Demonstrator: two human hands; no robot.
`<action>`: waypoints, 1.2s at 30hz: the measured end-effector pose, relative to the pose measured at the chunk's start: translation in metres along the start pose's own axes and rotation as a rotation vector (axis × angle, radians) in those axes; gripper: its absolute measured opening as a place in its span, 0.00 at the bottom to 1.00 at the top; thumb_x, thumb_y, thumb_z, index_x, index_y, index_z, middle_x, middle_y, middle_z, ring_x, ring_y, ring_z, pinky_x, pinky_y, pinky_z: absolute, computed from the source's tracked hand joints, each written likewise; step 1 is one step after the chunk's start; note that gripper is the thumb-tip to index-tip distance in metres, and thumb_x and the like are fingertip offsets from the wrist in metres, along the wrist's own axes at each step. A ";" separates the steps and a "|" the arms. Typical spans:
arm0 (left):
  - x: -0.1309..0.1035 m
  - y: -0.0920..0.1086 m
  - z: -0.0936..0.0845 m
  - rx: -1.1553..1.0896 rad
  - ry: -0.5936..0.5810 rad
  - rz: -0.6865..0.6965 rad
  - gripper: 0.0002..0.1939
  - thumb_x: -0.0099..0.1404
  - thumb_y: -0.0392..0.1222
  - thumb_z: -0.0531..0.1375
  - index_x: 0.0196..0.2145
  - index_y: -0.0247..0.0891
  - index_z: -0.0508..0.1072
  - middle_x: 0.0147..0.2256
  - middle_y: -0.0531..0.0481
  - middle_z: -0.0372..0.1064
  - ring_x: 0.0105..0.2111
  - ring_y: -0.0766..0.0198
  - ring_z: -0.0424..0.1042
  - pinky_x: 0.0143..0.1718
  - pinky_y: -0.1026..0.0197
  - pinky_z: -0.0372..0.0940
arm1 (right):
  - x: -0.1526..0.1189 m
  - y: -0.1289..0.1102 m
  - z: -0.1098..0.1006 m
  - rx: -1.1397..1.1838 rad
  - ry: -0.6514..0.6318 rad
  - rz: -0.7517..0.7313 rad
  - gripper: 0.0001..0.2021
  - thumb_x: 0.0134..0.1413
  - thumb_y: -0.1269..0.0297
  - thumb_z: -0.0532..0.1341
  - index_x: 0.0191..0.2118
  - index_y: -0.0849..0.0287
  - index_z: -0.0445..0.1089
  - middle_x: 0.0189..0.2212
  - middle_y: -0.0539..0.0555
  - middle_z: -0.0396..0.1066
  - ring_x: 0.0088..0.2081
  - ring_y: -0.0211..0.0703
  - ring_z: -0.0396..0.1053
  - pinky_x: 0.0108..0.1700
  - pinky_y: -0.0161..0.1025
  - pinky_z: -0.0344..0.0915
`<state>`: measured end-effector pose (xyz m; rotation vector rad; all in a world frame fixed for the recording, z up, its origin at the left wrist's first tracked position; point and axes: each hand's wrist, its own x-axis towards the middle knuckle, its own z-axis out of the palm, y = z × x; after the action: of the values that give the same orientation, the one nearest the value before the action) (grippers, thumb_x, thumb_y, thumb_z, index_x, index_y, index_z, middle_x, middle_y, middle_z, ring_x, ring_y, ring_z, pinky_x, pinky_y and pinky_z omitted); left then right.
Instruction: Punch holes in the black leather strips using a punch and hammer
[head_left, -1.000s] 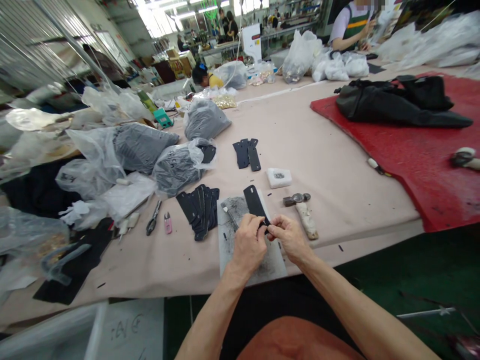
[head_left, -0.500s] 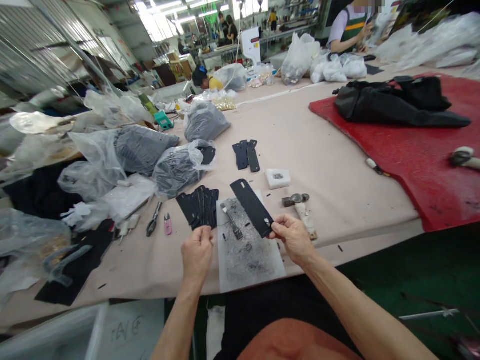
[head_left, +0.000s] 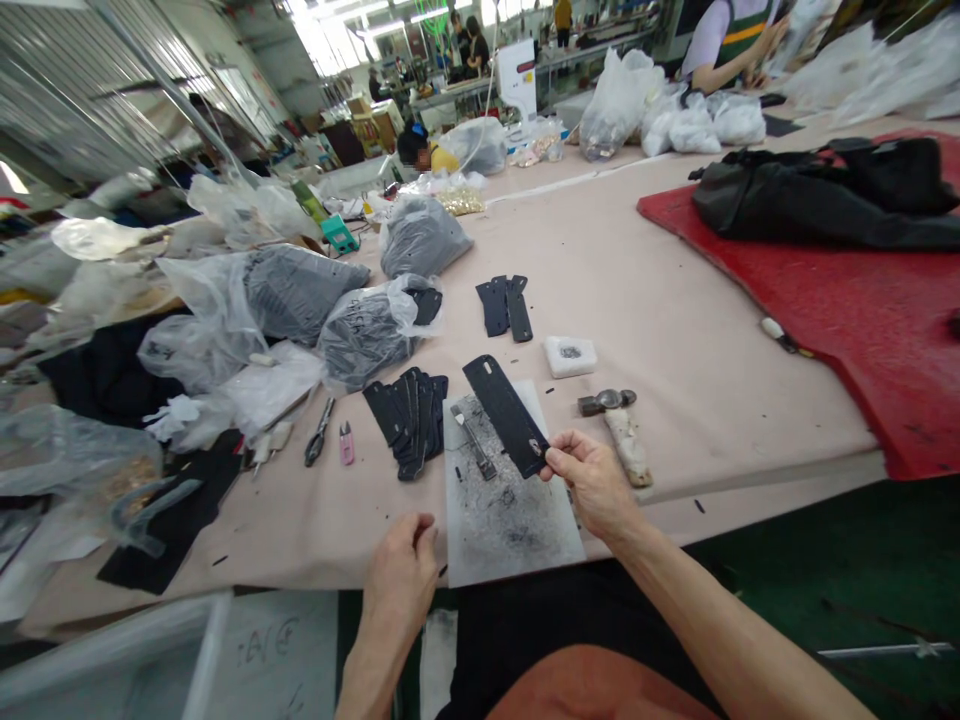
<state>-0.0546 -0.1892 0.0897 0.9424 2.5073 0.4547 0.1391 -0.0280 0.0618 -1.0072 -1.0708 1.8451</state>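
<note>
My right hand [head_left: 592, 480] pinches the lower end of a black slotted strip [head_left: 506, 415] between thumb and fingers. The strip is tilted and has a slot near each end. Below it lies a grey, smudged board [head_left: 510, 545] with a metal punch-like tool [head_left: 474, 445] on it. Low at the table's front edge, left of the board, my left hand [head_left: 401, 565] is loosely curled. Its thumb and forefinger tips are a little apart, with nothing visible between them. A fanned pile of black strips [head_left: 409, 420] lies beyond this hand.
Right of the board are a hammer [head_left: 622, 430] and a white block [head_left: 570, 356]. Several strips [head_left: 504, 307] lie farther back. Pliers [head_left: 320, 432], pink snips [head_left: 346, 443] and filled plastic bags [head_left: 367, 335] are left. A red mat [head_left: 825, 300] carries a black bag [head_left: 817, 195].
My left hand has drawn back from the pile of strips toward the table's front edge, its thumb and forefinger parting. My right hand still holds the strip above the board. The view has shifted slightly.
</note>
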 end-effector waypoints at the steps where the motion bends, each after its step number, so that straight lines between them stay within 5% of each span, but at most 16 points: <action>1: 0.001 0.010 0.003 -0.190 0.025 0.017 0.11 0.62 0.47 0.57 0.35 0.39 0.75 0.35 0.44 0.77 0.38 0.54 0.76 0.41 0.56 0.67 | -0.003 -0.001 0.002 -0.085 0.019 -0.063 0.10 0.50 0.58 0.65 0.32 0.57 0.68 0.23 0.48 0.70 0.24 0.38 0.69 0.32 0.37 0.65; 5: 0.002 0.062 0.024 -0.948 -0.080 0.004 0.26 0.59 0.59 0.61 0.45 0.35 0.74 0.42 0.41 0.76 0.42 0.54 0.76 0.39 0.58 0.71 | -0.017 -0.004 0.010 -0.538 0.033 -0.617 0.02 0.58 0.67 0.58 0.35 0.56 0.68 0.33 0.55 0.74 0.36 0.44 0.73 0.41 0.42 0.67; 7: 0.001 0.088 0.036 -1.223 -0.166 -0.002 0.27 0.59 0.61 0.62 0.43 0.34 0.73 0.42 0.40 0.75 0.40 0.56 0.76 0.35 0.60 0.72 | -0.024 -0.001 0.015 -0.733 -0.033 -0.895 0.07 0.58 0.74 0.56 0.36 0.56 0.69 0.36 0.57 0.75 0.40 0.45 0.72 0.45 0.45 0.66; 11: 0.004 0.114 0.047 -1.373 -0.154 -0.043 0.21 0.55 0.56 0.67 0.30 0.35 0.69 0.24 0.55 0.67 0.22 0.71 0.67 0.22 0.69 0.65 | -0.036 0.002 0.017 -0.878 -0.101 -1.045 0.11 0.57 0.78 0.55 0.38 0.56 0.69 0.38 0.56 0.75 0.39 0.43 0.72 0.45 0.45 0.64; 14: 0.006 0.113 0.043 -1.354 -0.216 -0.077 0.21 0.54 0.56 0.67 0.32 0.34 0.70 0.23 0.55 0.67 0.21 0.71 0.66 0.22 0.67 0.67 | -0.036 -0.006 0.012 -0.749 0.062 -0.900 0.07 0.56 0.73 0.59 0.39 0.55 0.70 0.38 0.57 0.73 0.40 0.45 0.71 0.45 0.46 0.65; 16: 0.006 0.110 0.038 -1.320 -0.257 -0.081 0.23 0.52 0.57 0.68 0.33 0.34 0.72 0.25 0.52 0.69 0.23 0.69 0.69 0.22 0.67 0.69 | -0.029 -0.015 0.008 -0.634 0.125 -0.626 0.06 0.55 0.66 0.61 0.40 0.56 0.70 0.36 0.57 0.73 0.38 0.46 0.71 0.42 0.45 0.66; 19: 0.006 0.108 0.036 -1.268 -0.296 -0.060 0.24 0.50 0.58 0.69 0.31 0.33 0.74 0.25 0.51 0.69 0.24 0.67 0.69 0.18 0.67 0.68 | -0.016 -0.024 0.005 -0.387 -0.070 -0.143 0.12 0.51 0.58 0.63 0.39 0.58 0.71 0.31 0.54 0.74 0.31 0.42 0.70 0.33 0.40 0.66; 21: 0.006 0.108 0.038 -1.249 -0.326 -0.045 0.24 0.50 0.59 0.69 0.27 0.33 0.73 0.24 0.51 0.68 0.22 0.68 0.68 0.16 0.68 0.66 | -0.009 -0.025 0.006 -0.240 -0.172 0.035 0.12 0.48 0.57 0.64 0.35 0.60 0.71 0.27 0.52 0.74 0.27 0.39 0.68 0.29 0.36 0.63; 29: 0.009 0.101 0.046 -1.283 -0.303 -0.092 0.24 0.50 0.60 0.69 0.23 0.35 0.68 0.19 0.56 0.62 0.16 0.73 0.60 0.12 0.70 0.56 | -0.014 -0.008 0.017 0.026 -0.112 0.129 0.11 0.39 0.59 0.68 0.26 0.59 0.68 0.21 0.48 0.71 0.22 0.35 0.64 0.27 0.33 0.59; 33: 0.009 0.094 0.045 -1.277 -0.204 -0.062 0.24 0.55 0.61 0.66 0.25 0.35 0.70 0.19 0.55 0.63 0.16 0.72 0.61 0.14 0.69 0.57 | -0.019 -0.009 0.021 0.004 -0.092 0.084 0.10 0.41 0.60 0.67 0.27 0.58 0.69 0.23 0.48 0.72 0.24 0.36 0.65 0.29 0.34 0.61; 36: 0.009 0.088 0.046 -1.306 -0.238 -0.040 0.22 0.56 0.58 0.66 0.26 0.33 0.72 0.21 0.53 0.66 0.18 0.71 0.64 0.16 0.68 0.60 | -0.016 -0.009 0.023 -0.017 -0.054 0.060 0.10 0.41 0.58 0.67 0.27 0.59 0.69 0.22 0.48 0.71 0.24 0.36 0.64 0.29 0.34 0.62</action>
<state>0.0098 -0.1131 0.0864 0.3438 1.4537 1.5513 0.1271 -0.0461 0.0817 -1.0141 -1.1008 1.9246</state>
